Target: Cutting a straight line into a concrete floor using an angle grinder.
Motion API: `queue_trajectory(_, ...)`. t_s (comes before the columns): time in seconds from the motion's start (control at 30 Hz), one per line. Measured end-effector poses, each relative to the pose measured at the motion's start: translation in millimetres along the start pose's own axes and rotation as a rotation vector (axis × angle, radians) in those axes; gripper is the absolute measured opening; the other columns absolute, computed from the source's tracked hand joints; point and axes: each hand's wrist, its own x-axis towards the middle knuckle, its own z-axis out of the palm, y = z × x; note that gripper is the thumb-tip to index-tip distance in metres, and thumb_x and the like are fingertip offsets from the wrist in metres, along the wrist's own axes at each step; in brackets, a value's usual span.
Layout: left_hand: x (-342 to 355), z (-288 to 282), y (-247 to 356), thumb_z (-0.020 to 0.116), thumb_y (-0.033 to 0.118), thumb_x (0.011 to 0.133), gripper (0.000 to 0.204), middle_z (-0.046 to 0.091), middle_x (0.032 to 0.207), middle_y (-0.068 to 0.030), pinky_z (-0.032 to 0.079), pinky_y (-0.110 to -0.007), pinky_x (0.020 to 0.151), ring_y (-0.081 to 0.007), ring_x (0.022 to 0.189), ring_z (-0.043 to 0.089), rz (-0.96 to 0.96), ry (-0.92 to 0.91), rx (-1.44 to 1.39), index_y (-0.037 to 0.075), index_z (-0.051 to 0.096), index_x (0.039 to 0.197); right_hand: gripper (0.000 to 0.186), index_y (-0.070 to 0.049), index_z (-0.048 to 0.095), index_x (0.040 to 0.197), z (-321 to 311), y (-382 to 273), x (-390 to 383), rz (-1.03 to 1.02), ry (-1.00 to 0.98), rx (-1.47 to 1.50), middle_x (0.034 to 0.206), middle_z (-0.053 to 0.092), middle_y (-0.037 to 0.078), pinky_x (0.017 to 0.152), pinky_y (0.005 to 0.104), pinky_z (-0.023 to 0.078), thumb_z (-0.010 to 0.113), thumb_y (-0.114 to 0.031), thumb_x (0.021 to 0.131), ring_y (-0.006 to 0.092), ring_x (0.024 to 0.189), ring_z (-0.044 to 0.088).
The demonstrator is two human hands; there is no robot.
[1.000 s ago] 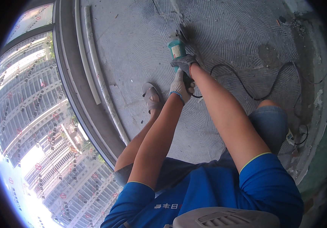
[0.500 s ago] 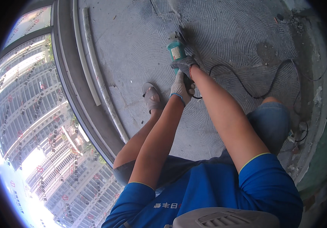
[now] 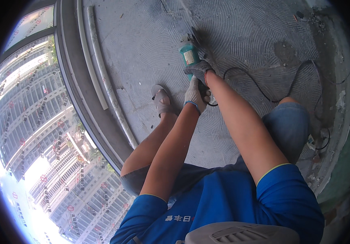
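Observation:
A teal angle grinder [image 3: 188,54] points away from me over the grey floor, its cutting disc [image 3: 195,35] upright on the right side of the head. Whether the disc's edge cuts into the floor I cannot tell. My left hand [image 3: 194,94], in a white knitted glove, is wrapped round the grinder's rear end. Just ahead of it, my right hand [image 3: 199,70] in a dark grey glove closes over the grinder's body. A black power cord [image 3: 251,77] runs from the rear of the tool off to the right.
Two long pale pipes [image 3: 97,49] lie along the window frame [image 3: 66,65] on the left. My sandalled foot [image 3: 163,101] is left of the grinder. Rubble [image 3: 320,25] and a raised edge [image 3: 337,146] line the right side. The floor [image 3: 240,36] bears curved ridges.
The grinder and both my hands have drawn back slightly toward me over the floor. My grip looks the same.

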Motion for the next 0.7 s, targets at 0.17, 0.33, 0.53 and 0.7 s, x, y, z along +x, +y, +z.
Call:
queue_trajectory(0.17, -5, 8, -5, 0.049, 0.052, 0.096, 0.037, 0.061, 0.078, 0.0002, 0.033, -0.025, 0.040, -0.0146, 0.054, 0.053, 0.015, 0.014, 0.022, 0.016, 0.056, 0.094, 0.065, -0.003, 0.066, 0.111, -3, 9, 4, -0.011, -0.001, 0.045, 0.109, 0.069, 0.016, 0.088, 0.0372, 0.051, 0.083, -0.039, 0.060, 0.0264, 0.099, 0.066)
queue_trajectory(0.33, -5, 3, -7, 0.051, 0.053, 0.094, 0.036, 0.061, 0.077, 0.0004, 0.033, -0.025, 0.040, -0.0149, 0.054, 0.054, 0.011, 0.043, 0.007, 0.017, 0.055, 0.094, 0.048, -0.001, 0.068, 0.101, 4, 7, -6, -0.037, 0.055, 0.038, 0.093, 0.071, 0.013, 0.079, 0.0368, 0.051, 0.082, -0.033, 0.067, 0.0233, 0.083, 0.066)
queue_trajectory(0.53, -4, 4, -12, 0.051, 0.052, 0.094, 0.036, 0.061, 0.077, 0.0000, 0.033, -0.025, 0.040, -0.0150, 0.054, 0.054, 0.014, 0.026, 0.012, 0.017, 0.056, 0.095, 0.058, -0.003, 0.067, 0.108, -4, 10, -5, -0.006, 0.027, 0.015, 0.102, 0.070, 0.015, 0.084, 0.0367, 0.051, 0.083, -0.036, 0.064, 0.0244, 0.092, 0.066)
queue_trajectory(0.7, -3, -2, -15, 0.051, 0.054, 0.094, 0.039, 0.061, 0.076, -0.0025, 0.033, -0.025, 0.040, -0.0154, 0.053, 0.053, 0.019, 0.007, -0.004, 0.015, 0.057, 0.093, 0.068, -0.003, 0.065, 0.114, -3, 7, -12, 0.025, -0.019, 0.011, 0.110, 0.069, 0.016, 0.088, 0.0368, 0.051, 0.084, -0.039, 0.060, 0.0255, 0.101, 0.066)
